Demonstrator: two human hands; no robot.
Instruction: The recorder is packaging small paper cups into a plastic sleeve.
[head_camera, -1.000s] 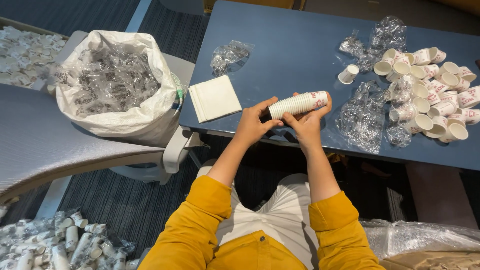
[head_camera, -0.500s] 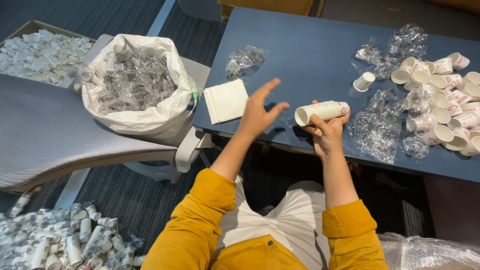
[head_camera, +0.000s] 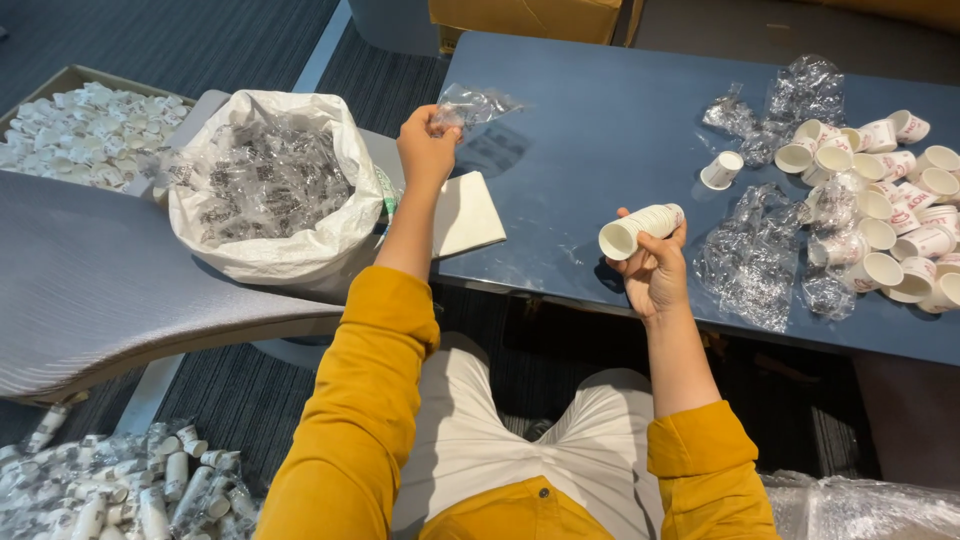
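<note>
The right hand (head_camera: 655, 272) is clamped round one stack of cups (head_camera: 640, 228), white paper, nested into a short tube that lies tilted, open mouth toward the left, over the near edge of the blue bench (head_camera: 600, 130). The left hand (head_camera: 427, 148) is pinched shut on one bag (head_camera: 475, 103), clear crinkled plastic, held up over the bench's left edge.

Just below that hand, one white napkin (head_camera: 468, 215), flat and square, lies on the near left corner of the bench. Off the left edge stands one sack (head_camera: 265, 190), white woven plastic with its mouth rolled open, full of clear wrappers. Beyond it, one tray (head_camera: 90, 130) holds many small white cups, too many to count.

Toward the right edge lies a heap of loose cups (head_camera: 885, 225), roughly twenty, white with red print, tipped on their sides. One single cup (head_camera: 721, 170) lies apart, left of the heap. About four clumps of wrappers (head_camera: 755, 255), glossy and crumpled, lie around them. On the floor at lower left, wrapped stacks (head_camera: 130, 485) lie piled, countless.
</note>
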